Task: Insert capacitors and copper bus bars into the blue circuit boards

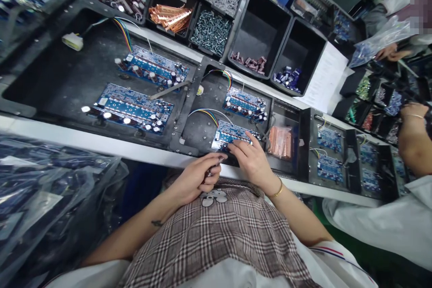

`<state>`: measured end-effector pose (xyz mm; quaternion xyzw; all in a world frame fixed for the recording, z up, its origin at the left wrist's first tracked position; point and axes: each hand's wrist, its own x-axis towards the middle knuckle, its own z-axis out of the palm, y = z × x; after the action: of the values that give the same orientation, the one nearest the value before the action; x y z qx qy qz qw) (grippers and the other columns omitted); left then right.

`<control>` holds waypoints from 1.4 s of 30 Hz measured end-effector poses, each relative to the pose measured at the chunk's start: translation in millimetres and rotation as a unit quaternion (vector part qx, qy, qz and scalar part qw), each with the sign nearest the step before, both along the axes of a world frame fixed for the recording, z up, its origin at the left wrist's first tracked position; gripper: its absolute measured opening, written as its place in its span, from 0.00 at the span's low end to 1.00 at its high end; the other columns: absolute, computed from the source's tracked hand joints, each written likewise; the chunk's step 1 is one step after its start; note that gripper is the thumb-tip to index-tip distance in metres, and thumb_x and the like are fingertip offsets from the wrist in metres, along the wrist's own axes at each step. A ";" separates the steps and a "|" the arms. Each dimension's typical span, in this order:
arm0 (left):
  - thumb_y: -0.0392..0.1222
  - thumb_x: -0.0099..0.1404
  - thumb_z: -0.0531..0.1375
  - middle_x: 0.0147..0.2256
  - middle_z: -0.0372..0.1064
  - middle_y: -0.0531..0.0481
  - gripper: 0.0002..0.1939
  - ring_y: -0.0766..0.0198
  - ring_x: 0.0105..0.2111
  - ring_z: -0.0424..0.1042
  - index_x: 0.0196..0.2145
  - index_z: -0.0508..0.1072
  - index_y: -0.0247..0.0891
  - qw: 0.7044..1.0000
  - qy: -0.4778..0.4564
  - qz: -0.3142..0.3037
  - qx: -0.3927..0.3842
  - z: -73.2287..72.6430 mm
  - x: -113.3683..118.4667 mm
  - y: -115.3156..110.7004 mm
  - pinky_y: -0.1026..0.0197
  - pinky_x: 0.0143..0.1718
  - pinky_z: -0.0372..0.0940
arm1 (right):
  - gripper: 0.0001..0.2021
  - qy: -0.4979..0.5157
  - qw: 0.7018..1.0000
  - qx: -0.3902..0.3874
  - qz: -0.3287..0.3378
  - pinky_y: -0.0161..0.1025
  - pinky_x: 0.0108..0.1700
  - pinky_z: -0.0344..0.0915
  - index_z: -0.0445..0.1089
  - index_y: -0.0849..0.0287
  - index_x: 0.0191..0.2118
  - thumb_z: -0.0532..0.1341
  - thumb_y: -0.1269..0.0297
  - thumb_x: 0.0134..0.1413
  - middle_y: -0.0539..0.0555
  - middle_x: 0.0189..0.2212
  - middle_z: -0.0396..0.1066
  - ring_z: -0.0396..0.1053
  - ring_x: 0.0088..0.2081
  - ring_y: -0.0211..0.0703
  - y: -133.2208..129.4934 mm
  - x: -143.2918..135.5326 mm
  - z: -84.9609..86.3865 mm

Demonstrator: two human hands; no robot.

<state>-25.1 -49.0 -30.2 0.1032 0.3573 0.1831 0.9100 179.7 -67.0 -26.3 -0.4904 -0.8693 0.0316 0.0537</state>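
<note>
The work in hand seems to be the fitting or pressing of a small component by finger along the near side of a blue circuit board [224,136]. That board lies in a black tray [199,131], close to the tray's near edge and right of its middle, with coloured wires [209,112] arching out from its left end. A second board [245,104] lies beyond it, toward the tray's far edge and apart from the first.

The right hand [252,158] is over the board's near right part, fingers bent and close together, the index finger reaching across the top and the other tips down at the near long edge. I cannot tell whether anything is pinched between them. The left hand [201,176] is just outside the tray's near edge, its fingers curled narrow around some small dark parts [209,172]; how many there are does not show.

As I judge it, the next move calls for the right fingertips to seat a part squarely without tilting it or nudging its neighbours, and for the left fingers to keep their stock near and ready to hand over. Past the tray's right edge, copper-coloured pieces [281,142] lie in a compartment, and beyond its far edge a black bin [263,22] holds small pinkish-brown parts [249,62] along its near side
</note>
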 end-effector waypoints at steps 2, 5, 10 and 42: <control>0.40 0.66 0.57 0.25 0.50 0.58 0.12 0.77 0.16 0.48 0.45 0.70 0.33 1.000 -0.006 0.011 -0.003 0.7 1.1 0.2 0.73 0.15 0.35 | 0.15 0.011 1.000 0.012 -0.002 0.63 0.67 0.53 0.67 0.62 0.54 0.50 0.70 0.66 0.59 0.45 0.73 0.71 0.47 0.45 1.1 1.5 -0.8; 0.42 0.68 0.55 0.24 0.50 0.57 0.12 0.77 0.15 0.46 0.44 0.71 0.30 1.000 -0.006 0.017 0.008 -0.5 2.9 -0.8 0.73 0.14 0.35 | 0.16 0.020 1.000 0.005 0.014 0.63 0.65 0.56 0.67 0.62 0.54 0.49 0.71 0.66 0.61 0.47 0.73 0.70 0.49 0.46 5.7 3.7 1.7; 0.43 0.70 0.52 0.22 0.56 0.55 0.13 0.76 0.14 0.49 0.44 0.70 0.30 1.000 0.005 0.014 -0.003 -5.2 3.7 -2.2 0.74 0.12 0.38 | 0.18 0.006 0.997 -0.003 0.073 0.61 0.66 0.57 0.68 0.66 0.53 0.46 0.74 0.66 0.62 0.45 0.73 0.69 0.50 0.46 10.2 5.5 6.8; 0.48 0.71 0.51 0.19 0.64 0.50 0.15 0.77 0.10 0.44 0.33 0.66 0.34 1.000 0.014 0.007 0.027 -8.6 3.8 -10.9 0.73 0.12 0.34 | 0.17 0.080 0.996 -0.029 -0.019 0.57 0.67 0.54 0.64 0.61 0.58 0.52 0.68 0.66 0.60 0.51 0.72 0.68 0.55 0.47 -6.3 -19.2 26.7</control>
<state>-21.3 -59.9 -38.8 0.1276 0.3654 0.1972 0.9007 160.5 -73.3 0.4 -0.5039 -0.8516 0.0946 0.1090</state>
